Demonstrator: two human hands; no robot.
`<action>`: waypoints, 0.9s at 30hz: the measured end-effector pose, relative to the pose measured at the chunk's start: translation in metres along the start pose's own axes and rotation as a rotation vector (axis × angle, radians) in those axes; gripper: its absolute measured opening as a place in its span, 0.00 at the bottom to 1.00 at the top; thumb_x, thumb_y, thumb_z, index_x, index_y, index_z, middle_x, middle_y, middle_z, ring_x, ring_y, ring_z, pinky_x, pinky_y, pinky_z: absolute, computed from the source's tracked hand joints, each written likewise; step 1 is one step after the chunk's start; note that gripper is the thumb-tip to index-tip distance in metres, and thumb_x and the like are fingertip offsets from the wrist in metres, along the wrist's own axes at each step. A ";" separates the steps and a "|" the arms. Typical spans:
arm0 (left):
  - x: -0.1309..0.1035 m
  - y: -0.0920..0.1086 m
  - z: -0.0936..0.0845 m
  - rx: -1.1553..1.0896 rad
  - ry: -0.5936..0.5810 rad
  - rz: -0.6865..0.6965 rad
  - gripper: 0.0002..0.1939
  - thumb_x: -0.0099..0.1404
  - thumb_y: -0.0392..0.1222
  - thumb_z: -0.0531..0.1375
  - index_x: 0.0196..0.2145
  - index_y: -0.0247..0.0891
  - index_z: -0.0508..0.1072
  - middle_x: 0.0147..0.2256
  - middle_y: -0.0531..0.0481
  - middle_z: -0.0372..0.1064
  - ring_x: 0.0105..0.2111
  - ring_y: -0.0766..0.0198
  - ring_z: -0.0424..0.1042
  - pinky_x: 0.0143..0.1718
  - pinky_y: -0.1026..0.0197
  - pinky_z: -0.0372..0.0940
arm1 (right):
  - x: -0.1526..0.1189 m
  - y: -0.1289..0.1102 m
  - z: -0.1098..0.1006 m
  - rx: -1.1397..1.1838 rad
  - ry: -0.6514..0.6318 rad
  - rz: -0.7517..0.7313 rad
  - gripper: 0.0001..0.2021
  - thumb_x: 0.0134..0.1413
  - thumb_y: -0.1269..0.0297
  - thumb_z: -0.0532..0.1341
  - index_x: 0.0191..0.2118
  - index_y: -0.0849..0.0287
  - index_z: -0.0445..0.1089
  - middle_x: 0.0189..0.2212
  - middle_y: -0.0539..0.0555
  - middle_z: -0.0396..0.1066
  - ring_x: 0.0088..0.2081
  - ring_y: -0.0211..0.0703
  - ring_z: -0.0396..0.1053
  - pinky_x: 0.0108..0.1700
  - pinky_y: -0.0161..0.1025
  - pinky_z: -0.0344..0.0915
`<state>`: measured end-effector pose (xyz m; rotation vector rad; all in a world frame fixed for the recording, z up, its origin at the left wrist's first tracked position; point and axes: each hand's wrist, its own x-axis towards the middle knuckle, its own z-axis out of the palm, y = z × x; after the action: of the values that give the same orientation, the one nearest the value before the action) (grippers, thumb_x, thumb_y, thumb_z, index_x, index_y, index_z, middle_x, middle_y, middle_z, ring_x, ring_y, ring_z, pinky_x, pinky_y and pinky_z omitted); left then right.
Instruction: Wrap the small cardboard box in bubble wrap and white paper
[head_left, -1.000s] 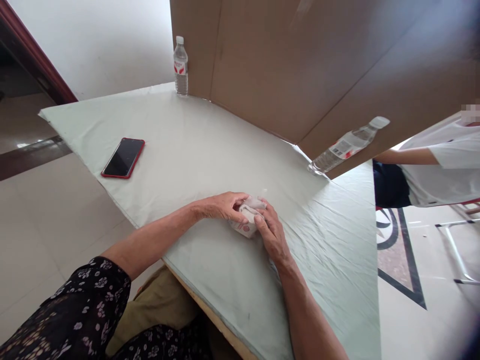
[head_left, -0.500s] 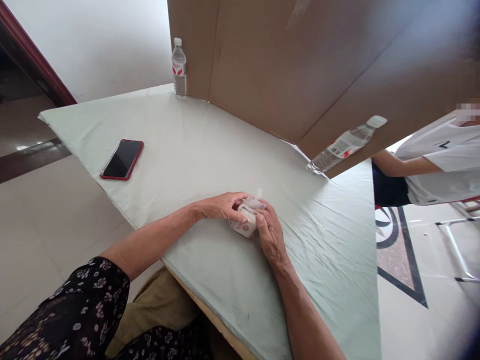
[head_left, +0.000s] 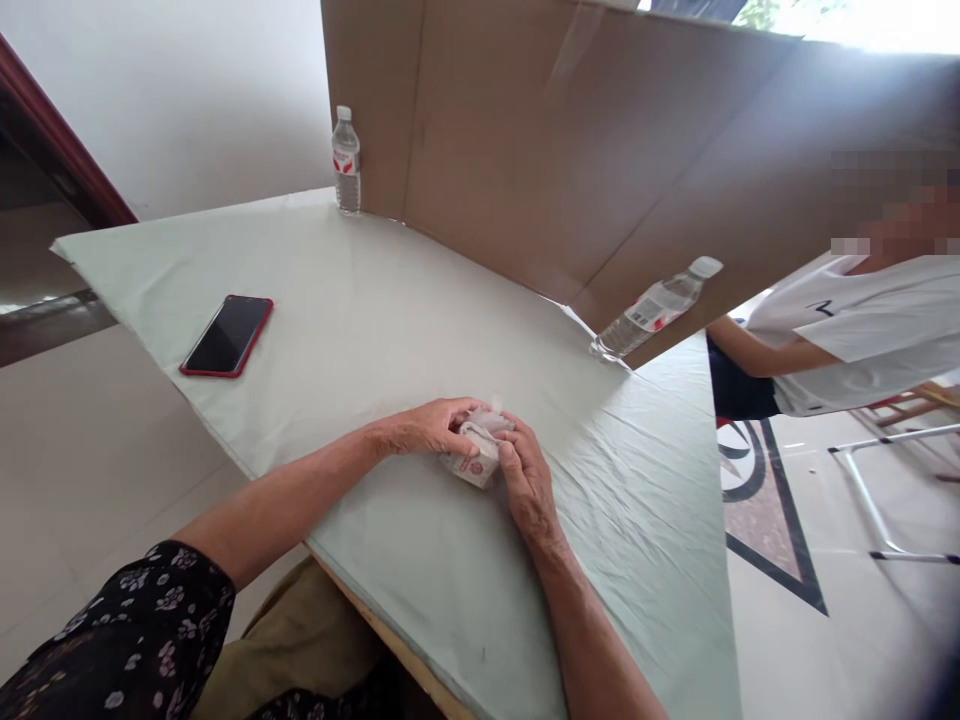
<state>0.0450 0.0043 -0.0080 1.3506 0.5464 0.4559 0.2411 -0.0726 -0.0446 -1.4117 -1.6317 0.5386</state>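
Note:
A small white box (head_left: 474,470) with reddish print stands on the pale green tablecloth (head_left: 322,340); its top looks open, with a greyish flap or lining showing. My left hand (head_left: 433,428) curls round its left side, thumb across the near top edge. On the other side, my right hand (head_left: 529,483) closes on the box with its thumb along the near right edge. A small pale tab sticks up behind the box. Whatever is inside the box cannot be made out.
A red-cased phone (head_left: 228,336) lies at the left table edge. A tall cardboard panel (head_left: 495,150) stands across the far side, with an upright water bottle (head_left: 346,162) and a tilted water bottle (head_left: 654,310) against it. A person (head_left: 810,330) in white sits at the right.
The whole view has shifted slightly, with table things appearing lower and further left. Both hands stay around the box, their grip hardly altered.

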 end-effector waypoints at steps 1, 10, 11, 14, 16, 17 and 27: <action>0.000 0.001 0.001 -0.003 -0.001 0.003 0.35 0.51 0.35 0.64 0.59 0.37 0.66 0.45 0.47 0.72 0.41 0.63 0.71 0.42 0.62 0.64 | 0.000 0.000 0.000 -0.007 -0.011 0.004 0.19 0.65 0.46 0.52 0.40 0.53 0.73 0.56 0.59 0.69 0.59 0.53 0.65 0.61 0.53 0.59; -0.002 0.001 0.002 0.007 0.045 -0.026 0.37 0.53 0.38 0.65 0.62 0.37 0.64 0.47 0.45 0.72 0.43 0.61 0.72 0.43 0.61 0.66 | 0.000 -0.003 -0.004 0.020 -0.071 0.016 0.19 0.63 0.45 0.53 0.43 0.54 0.72 0.56 0.59 0.69 0.59 0.55 0.65 0.60 0.53 0.59; -0.002 0.000 0.002 0.013 0.049 -0.028 0.37 0.54 0.38 0.65 0.62 0.37 0.64 0.47 0.44 0.72 0.44 0.60 0.72 0.44 0.61 0.66 | -0.001 -0.003 -0.003 0.044 -0.060 0.033 0.20 0.62 0.44 0.55 0.46 0.54 0.70 0.56 0.60 0.69 0.57 0.55 0.66 0.59 0.53 0.61; -0.002 -0.001 0.002 0.039 0.064 -0.034 0.36 0.55 0.38 0.65 0.62 0.38 0.64 0.48 0.44 0.72 0.45 0.58 0.72 0.45 0.59 0.66 | -0.003 -0.003 -0.001 0.126 -0.041 0.102 0.26 0.56 0.45 0.62 0.54 0.55 0.65 0.51 0.60 0.71 0.51 0.53 0.70 0.54 0.52 0.66; -0.003 -0.002 0.002 0.043 0.069 -0.032 0.36 0.56 0.38 0.64 0.62 0.38 0.64 0.49 0.43 0.72 0.47 0.57 0.73 0.47 0.58 0.66 | -0.003 -0.002 0.002 0.179 -0.019 0.142 0.33 0.52 0.47 0.66 0.59 0.55 0.60 0.48 0.59 0.72 0.48 0.52 0.71 0.53 0.51 0.67; -0.003 -0.003 0.002 0.040 0.071 -0.031 0.36 0.56 0.38 0.64 0.62 0.38 0.64 0.51 0.43 0.72 0.48 0.56 0.73 0.48 0.57 0.66 | -0.003 -0.002 0.003 0.210 -0.001 0.156 0.36 0.50 0.48 0.67 0.61 0.55 0.57 0.48 0.59 0.72 0.47 0.51 0.72 0.53 0.51 0.67; -0.002 -0.004 -0.003 -0.018 0.071 -0.032 0.42 0.55 0.42 0.66 0.65 0.31 0.58 0.57 0.37 0.68 0.55 0.52 0.69 0.55 0.53 0.63 | 0.001 -0.004 0.007 0.422 -0.001 0.265 0.41 0.47 0.51 0.70 0.64 0.54 0.55 0.43 0.55 0.74 0.42 0.47 0.75 0.47 0.47 0.71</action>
<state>0.0416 0.0042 -0.0124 1.3110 0.6199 0.4830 0.2332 -0.0716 -0.0444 -1.3077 -1.2418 0.9744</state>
